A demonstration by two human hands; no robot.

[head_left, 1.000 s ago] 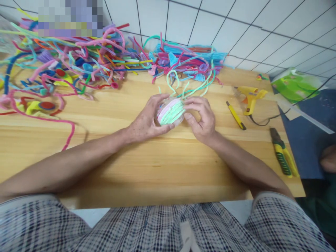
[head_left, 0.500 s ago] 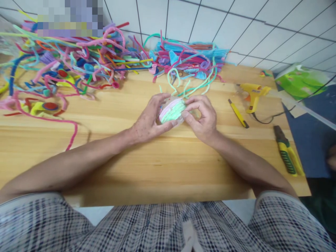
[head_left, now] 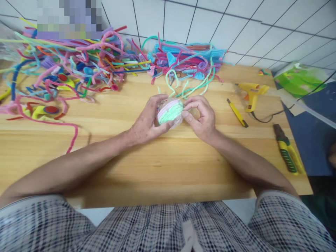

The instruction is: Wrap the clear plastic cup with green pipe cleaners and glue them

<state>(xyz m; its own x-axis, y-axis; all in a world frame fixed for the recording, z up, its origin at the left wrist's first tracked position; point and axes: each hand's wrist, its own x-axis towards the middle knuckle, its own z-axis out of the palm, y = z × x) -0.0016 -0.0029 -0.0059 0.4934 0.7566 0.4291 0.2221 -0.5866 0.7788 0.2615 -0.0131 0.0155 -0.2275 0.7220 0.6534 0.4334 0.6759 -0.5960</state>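
Your left hand (head_left: 147, 121) grasps a rounded mint-and-pink bundle (head_left: 171, 111) from one side, its thumb along the near edge. Your right hand (head_left: 202, 118) is curled at the other side, thumb and fingertips pinching the bundle's edge. You have it in clear wrapping, in front of you over the wooden surface (head_left: 157, 175).

Just beyond your hands lie loose mint strands (head_left: 201, 84), some of them curled. Behind those, against the tiled wall (head_left: 210, 21), is a stack of blue and magenta fuzzy stems (head_left: 194, 57). A tangled multicolored pile (head_left: 84, 64) spreads to your left, and a long pink strand (head_left: 75, 134) bends near your left forearm.

To your right are a yellow cutter (head_left: 237, 113), a yellow glue gun (head_left: 252, 94) with its cord, and, nearer the edge, yellow-and-green pliers (head_left: 287, 152).
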